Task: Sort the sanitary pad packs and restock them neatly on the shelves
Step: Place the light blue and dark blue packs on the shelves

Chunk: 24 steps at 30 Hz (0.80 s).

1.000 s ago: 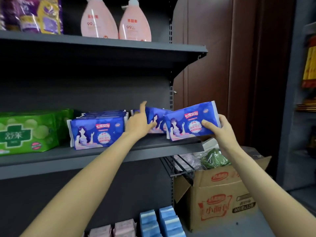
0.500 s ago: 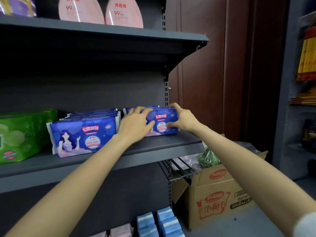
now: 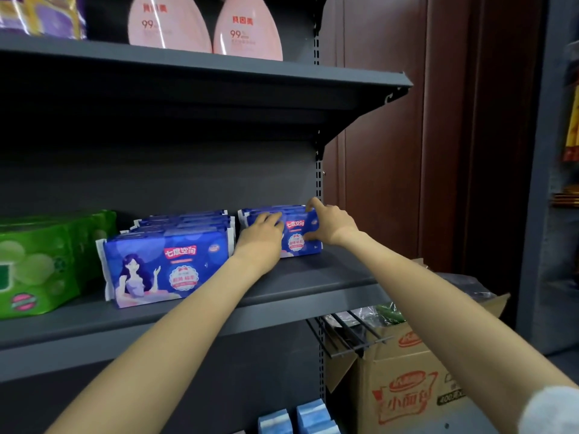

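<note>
Two rows of blue sanitary pad packs stand on the grey middle shelf (image 3: 313, 286). The left row's front pack (image 3: 169, 270) faces me, with several more behind it. At the front of the right row stands another blue pad pack (image 3: 297, 242). My left hand (image 3: 263, 236) presses flat against the left part of that pack's face. My right hand (image 3: 332, 225) grips its right end, with a finger over the top edge and the thumb on the front. The packs behind it are mostly hidden.
Green pad packs (image 3: 40, 264) fill the shelf's left end. Pink bottles (image 3: 169, 23) and a purple pack (image 3: 40, 14) sit on the top shelf. A cardboard box (image 3: 407, 386) and wire rack (image 3: 347, 336) are lower right. Light-blue packs (image 3: 310, 418) lie below.
A second ago my right hand held the blue pack in the air by the shelf's right end. It now stands at the front of the right row, with both hands on it.
</note>
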Each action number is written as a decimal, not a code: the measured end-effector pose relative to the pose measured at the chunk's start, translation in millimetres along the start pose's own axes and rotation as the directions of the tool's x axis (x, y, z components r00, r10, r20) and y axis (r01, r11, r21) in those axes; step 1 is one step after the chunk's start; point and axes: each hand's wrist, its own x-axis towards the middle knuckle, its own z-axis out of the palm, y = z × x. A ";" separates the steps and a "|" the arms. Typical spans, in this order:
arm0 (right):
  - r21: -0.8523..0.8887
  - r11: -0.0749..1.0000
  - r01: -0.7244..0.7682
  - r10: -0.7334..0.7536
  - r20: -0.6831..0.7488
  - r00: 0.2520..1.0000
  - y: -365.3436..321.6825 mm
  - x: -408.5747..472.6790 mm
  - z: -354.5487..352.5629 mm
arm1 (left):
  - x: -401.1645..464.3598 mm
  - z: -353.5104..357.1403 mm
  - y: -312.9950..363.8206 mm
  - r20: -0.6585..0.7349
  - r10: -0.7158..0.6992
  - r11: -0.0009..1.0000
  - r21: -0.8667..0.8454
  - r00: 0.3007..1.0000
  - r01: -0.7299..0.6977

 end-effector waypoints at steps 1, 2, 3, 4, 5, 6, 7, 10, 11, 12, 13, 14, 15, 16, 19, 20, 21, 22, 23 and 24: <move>-0.013 1.000 -0.002 0.002 -0.015 1.000 1.2 -2.1 0.0 | -1.0 0.7 1.1 0.008 0.003 1.000 -0.025 1.000 -0.003; -0.028 1.000 -0.007 0.006 -0.028 1.000 2.2 -3.6 0.0 | -2.3 1.0 2.1 0.015 0.010 0.999 -0.044 1.000 -0.009; -0.035 0.999 -0.014 0.012 -0.035 0.999 3.0 -4.9 0.7 | -3.9 1.7 2.9 0.021 0.015 0.998 -0.065 1.000 -0.014; -0.029 0.999 -0.016 0.014 -0.040 0.999 3.0 -6.7 1.5 | -5.8 1.7 3.7 0.018 0.016 0.995 -0.094 1.000 -0.015; -0.005 1.000 -0.016 0.016 -0.039 0.999 2.8 -8.3 1.7 | -7.0 0.7 3.6 0.003 0.015 0.991 -0.130 1.000 -0.014; 0.026 0.999 -0.018 0.019 -0.039 0.999 3.2 -12.1 1.9 | -9.2 -0.1 3.9 -0.018 0.009 0.986 -0.167 1.000 -0.011; 0.058 0.998 -0.019 0.021 -0.045 0.999 3.9 -15.5 1.4 | -11.1 -1.9 3.9 -0.052 0.000 0.980 -0.199 0.999 -0.010; 0.146 0.989 0.040 -0.023 -0.117 0.993 6.3 -35.7 -1.9 | -25.3 -12.3 11.7 -0.156 -0.030 0.966 -0.257 0.987 -0.012; 0.171 0.983 0.070 -0.045 -0.149 0.988 6.9 -44.5 -3.8 | -32.1 -16.2 15.5 -0.196 -0.033 0.963 -0.269 0.980 -0.021; 0.182 0.978 0.106 -0.073 -0.180 0.981 6.5 -54.1 -6.5 | -39.1 -19.8 19.5 -0.247 -0.035 0.958 -0.284 0.968 -0.038; 0.170 0.974 0.150 -0.112 -0.215 0.970 6.5 -65.5 -9.1 | -48.2 -23.0 24.4 -0.309 -0.036 0.951 -0.302 0.950 -0.062; 0.140 0.969 0.203 -0.161 -0.263 0.951 5.5 -78.1 -11.9 | -58.0 -25.7 29.1 -0.389 -0.037 0.942 -0.322 0.921 -0.098; 0.095 0.960 0.264 -0.218 -0.335 0.916 5.1 -91.9 -13.1 | -70.1 -27.8 34.0 -0.477 -0.041 0.930 -0.340 0.878 -0.141; 0.014 0.946 0.325 -0.288 -0.427 0.857 4.2 -106.2 -13.6 | -82.2 -29.2 38.5 -0.558 -0.046 0.923 -0.340 0.828 -0.178; -0.286 0.881 0.378 -0.472 -0.606 0.641 4.5 -149.7 -1.1 | -114.6 -24.6 47.9 -0.723 -0.038 0.912 -0.307 0.690 -0.271; -0.321 0.865 0.386 -0.500 -0.613 0.611 4.7 -167.2 7.2 | -126.1 -18.9 51.1 -0.743 -0.027 0.900 -0.309 0.669 -0.307; -0.330 0.856 0.399 -0.515 -0.620 0.592 5.0 -183.5 15.2 | -136.3 -12.2 53.9 -0.756 -0.014 0.886 -0.313 0.655 -0.343; -0.314 0.854 0.415 -0.515 -0.620 0.592 5.7 -202.7 25.5 | -149.9 -1.8 57.2 -0.756 -0.003 0.867 -0.328 0.655 -0.374; -0.291 0.855 0.429 -0.511 -0.616 0.600 8.3 -219.7 36.6 | -163.0 9.3 59.4 -0.745 0.007 0.847 -0.350 0.667 -0.401; -0.266 0.856 0.442 -0.507 -0.596 0.623 11.8 -238.2 50.6 | -179.3 23.6 61.5 -0.715 0.019 0.827 -0.381 0.699 -0.413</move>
